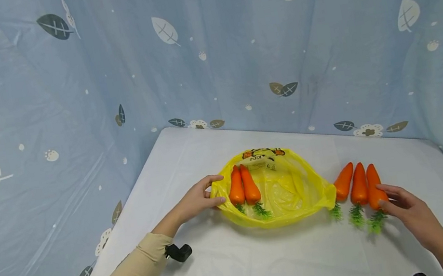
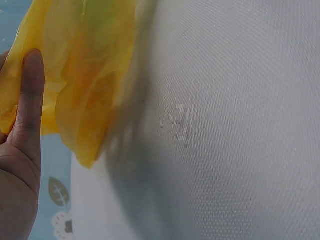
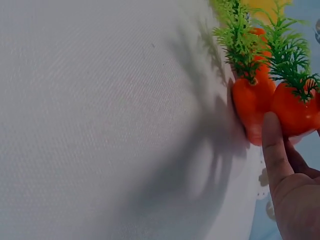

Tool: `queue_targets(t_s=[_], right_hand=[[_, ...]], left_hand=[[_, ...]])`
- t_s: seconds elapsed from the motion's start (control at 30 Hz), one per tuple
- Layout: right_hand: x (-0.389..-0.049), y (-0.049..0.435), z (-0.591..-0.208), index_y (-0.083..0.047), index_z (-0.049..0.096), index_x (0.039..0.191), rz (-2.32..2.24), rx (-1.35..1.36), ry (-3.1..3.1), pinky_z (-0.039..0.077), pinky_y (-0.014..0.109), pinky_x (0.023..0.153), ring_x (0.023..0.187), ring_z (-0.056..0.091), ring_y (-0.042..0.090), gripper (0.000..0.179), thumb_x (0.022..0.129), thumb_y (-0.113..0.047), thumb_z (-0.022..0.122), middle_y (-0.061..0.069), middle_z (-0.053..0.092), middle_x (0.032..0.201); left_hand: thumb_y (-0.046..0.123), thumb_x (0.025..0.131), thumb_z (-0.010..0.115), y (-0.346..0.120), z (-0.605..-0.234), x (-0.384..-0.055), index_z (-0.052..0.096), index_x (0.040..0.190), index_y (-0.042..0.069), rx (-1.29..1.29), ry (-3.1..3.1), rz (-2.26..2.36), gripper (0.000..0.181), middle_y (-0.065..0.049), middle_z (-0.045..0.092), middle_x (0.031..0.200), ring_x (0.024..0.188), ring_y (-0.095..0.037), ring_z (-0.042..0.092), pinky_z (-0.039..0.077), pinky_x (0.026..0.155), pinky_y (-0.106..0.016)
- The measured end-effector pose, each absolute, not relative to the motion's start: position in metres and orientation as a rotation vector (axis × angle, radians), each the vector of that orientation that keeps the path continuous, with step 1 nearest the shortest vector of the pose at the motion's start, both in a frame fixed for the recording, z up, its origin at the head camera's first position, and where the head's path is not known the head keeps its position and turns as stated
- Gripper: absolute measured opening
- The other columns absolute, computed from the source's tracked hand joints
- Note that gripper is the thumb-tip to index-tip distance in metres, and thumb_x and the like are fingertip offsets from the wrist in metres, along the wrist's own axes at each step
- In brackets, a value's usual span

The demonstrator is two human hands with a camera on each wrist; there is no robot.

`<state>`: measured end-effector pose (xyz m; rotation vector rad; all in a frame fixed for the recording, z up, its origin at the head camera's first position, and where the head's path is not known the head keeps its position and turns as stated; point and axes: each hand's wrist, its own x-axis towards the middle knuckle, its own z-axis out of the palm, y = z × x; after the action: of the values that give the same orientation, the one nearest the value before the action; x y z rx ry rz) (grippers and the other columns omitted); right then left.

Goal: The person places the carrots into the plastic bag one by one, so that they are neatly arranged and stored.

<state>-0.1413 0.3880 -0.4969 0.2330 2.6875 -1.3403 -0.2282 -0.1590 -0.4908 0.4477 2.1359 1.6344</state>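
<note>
A yellow plastic bag lies with its mouth spread wide on the table. My left hand grips its left rim; in the left wrist view the thumb lies along the outside of the yellow film. Two orange carrots with green tops rest side by side inside the bag. To the right of the bag, three more carrots lie in a row. My right hand pinches the rightmost carrot at its thick end, thumb and fingers on it. The middle carrot sits right beside it.
A white cloth-covered table carries everything. The leftmost carrot of the row touches or nearly touches the bag's right corner. Blue curtains with leaf and flower prints stand behind the table and at its sides.
</note>
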Motion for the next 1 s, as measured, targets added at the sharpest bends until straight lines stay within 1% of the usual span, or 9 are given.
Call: queue_targets(t_s=[0.17,0.37,0.5,0.67,0.77,0.8,0.9,1.0], right_hand=[[-0.140,0.384,-0.495,-0.001,0.041,0.151,-1.353,0.190,2.702,0.055,0.016,0.077,0.098,0.042,-0.019,0.067,0.103,-0.044,0.059,0.025,0.042,0.146],[-0.139,0.378,-0.491,-0.002,0.039,0.153,-1.367,0.175,2.681,0.056,0.017,0.077,0.099,0.041,-0.017,0.068,0.103,-0.044,0.057,0.029,0.039,0.150],[-0.139,0.374,-0.487,-0.003,0.040,0.153,-1.366,0.166,2.673,0.055,0.016,0.078,0.100,0.041,-0.017,0.068,0.103,-0.045,0.058,0.028,0.039,0.151],[-0.139,0.368,-0.484,-0.005,0.042,0.153,-1.378,0.144,2.668,0.054,0.015,0.080,0.102,0.044,-0.015,0.067,0.103,-0.046,0.058,0.023,0.041,0.149],[-0.139,0.365,-0.483,-0.005,0.043,0.152,-1.395,0.119,2.671,0.054,0.014,0.080,0.103,0.046,-0.014,0.065,0.103,-0.044,0.059,0.015,0.044,0.146],[-0.139,0.364,-0.482,-0.005,0.044,0.152,-1.399,0.108,2.675,0.054,0.014,0.080,0.103,0.046,-0.014,0.064,0.103,-0.043,0.059,0.009,0.047,0.144],[-0.138,0.361,-0.482,-0.004,0.044,0.151,-1.402,0.090,2.683,0.054,0.014,0.079,0.102,0.047,-0.016,0.062,0.103,-0.040,0.059,0.007,0.047,0.142],[-0.138,0.357,-0.482,-0.003,0.045,0.151,-1.406,0.076,2.687,0.054,0.015,0.079,0.101,0.047,-0.017,0.059,0.104,-0.037,0.060,0.008,0.047,0.143]], left_hand=[[0.020,0.091,0.078,-0.158,-0.491,-0.228,0.042,0.152,0.010,0.453,2.149,1.624,0.071,-0.021,0.040,0.154,0.090,-0.023,0.072,0.062,0.079,-0.037],[0.020,0.092,0.078,-0.158,-0.490,-0.227,0.042,0.151,0.010,0.452,2.152,1.622,0.071,-0.021,0.040,0.154,0.090,-0.023,0.072,0.062,0.079,-0.036],[0.020,0.091,0.078,-0.158,-0.490,-0.227,0.042,0.151,0.010,0.450,2.153,1.621,0.071,-0.020,0.040,0.154,0.090,-0.023,0.072,0.062,0.080,-0.036],[0.021,0.091,0.079,-0.158,-0.489,-0.226,0.043,0.151,0.010,0.450,2.156,1.618,0.071,-0.020,0.039,0.155,0.089,-0.023,0.072,0.062,0.080,-0.036],[0.022,0.091,0.079,-0.158,-0.488,-0.226,0.043,0.151,0.011,0.452,2.161,1.614,0.071,-0.020,0.039,0.155,0.089,-0.023,0.072,0.061,0.080,-0.036],[0.022,0.091,0.079,-0.158,-0.488,-0.226,0.043,0.151,0.011,0.453,2.161,1.613,0.071,-0.020,0.039,0.155,0.089,-0.023,0.072,0.061,0.080,-0.036],[0.021,0.091,0.079,-0.158,-0.488,-0.226,0.043,0.151,0.011,0.457,2.161,1.613,0.071,-0.021,0.038,0.155,0.088,-0.023,0.072,0.061,0.080,-0.036],[0.021,0.091,0.078,-0.158,-0.489,-0.226,0.042,0.152,0.011,0.457,2.160,1.613,0.071,-0.021,0.038,0.155,0.089,-0.023,0.072,0.061,0.080,-0.036]])
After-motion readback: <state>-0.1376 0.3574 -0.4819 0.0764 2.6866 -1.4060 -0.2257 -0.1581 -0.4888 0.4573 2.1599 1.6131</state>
